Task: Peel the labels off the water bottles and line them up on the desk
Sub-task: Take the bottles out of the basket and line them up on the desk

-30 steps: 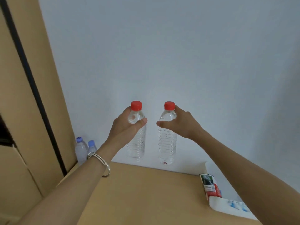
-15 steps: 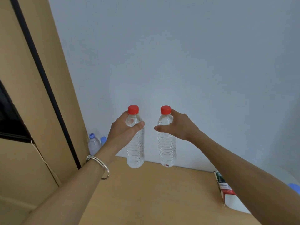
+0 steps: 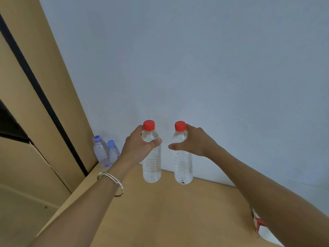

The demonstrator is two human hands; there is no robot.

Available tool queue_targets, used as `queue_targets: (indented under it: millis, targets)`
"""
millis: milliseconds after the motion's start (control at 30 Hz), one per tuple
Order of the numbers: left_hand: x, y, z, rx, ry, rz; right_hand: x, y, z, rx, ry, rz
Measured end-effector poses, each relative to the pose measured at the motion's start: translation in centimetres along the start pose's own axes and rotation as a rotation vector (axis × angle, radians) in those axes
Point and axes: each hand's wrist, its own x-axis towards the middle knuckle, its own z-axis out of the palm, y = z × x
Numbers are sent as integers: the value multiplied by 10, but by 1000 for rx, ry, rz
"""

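Left grip [image 3: 140, 147] curls round the shoulder of the left bottle [image 3: 152, 168], right grip [image 3: 193, 143] likewise round the right bottle [image 3: 183, 168]. Both bases hang below, low over the counter [image 3: 160, 211]. Held that high, either may topple on landing, or bump the blue-capped bottles [image 3: 105, 154] left of the grips.

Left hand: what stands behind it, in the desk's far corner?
Two blue-capped bottles stand upright by the wall, beside the wooden panel. The left hand, gripping the left red-capped bottle, and its wrist cover the nearer one's lower side.
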Motion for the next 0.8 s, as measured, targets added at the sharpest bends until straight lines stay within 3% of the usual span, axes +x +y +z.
queue_targets:
  millis: [433,800]
  targets:
    - [43,-99,19,35,-47,-246,52,34,88,53,-152,159]
    - [106,-180,-13,89,-221,-183,103,-3,167,51,-85,376]
